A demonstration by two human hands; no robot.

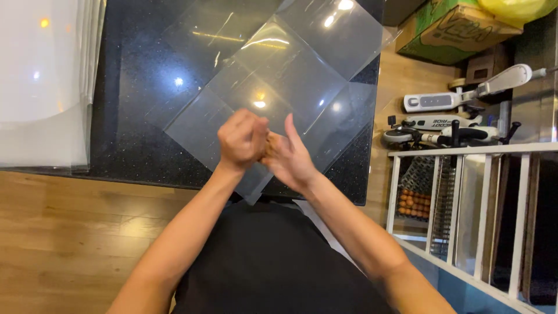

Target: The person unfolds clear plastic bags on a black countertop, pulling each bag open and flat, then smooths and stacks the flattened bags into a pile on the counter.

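Both hands together over the near edge of a black speckled table point(133, 134), above the near corner of the clear plastic sheets point(279, 75).

Left hand point(241, 139): fingers curled into a fist, knuckles up, pressed against the right hand. Right hand point(290, 157): fingers extended and close together, pointing far, palm turned toward the left hand. A small brownish thing point(270, 145) just visible between the two hands; too hidden to tell what it is, or which hand grips it. Cannot tell whether the left fist closes on it or on nothing.

Clear plastic sheets: several square pieces, overlapping, laid diamond-wise across the table from the near middle to the far right corner. Ceiling lights reflected in them. Near corner of the lowest sheet hanging just past the table edge, below the hands. Hands above the sheets; contact with the sheets cannot be told.

Left side of table: stack of white translucent sheets point(40, 81), edges layered, reaching the near left edge.

Near: wooden floor point(64, 232) left of the person; dark shirt point(267, 261) below the forearms.

Right of table: white railing point(465, 203), upright bars. Beyond it, a white scooter point(447, 125) lying on the floor. Far right: a green and brown cardboard box point(453, 29).
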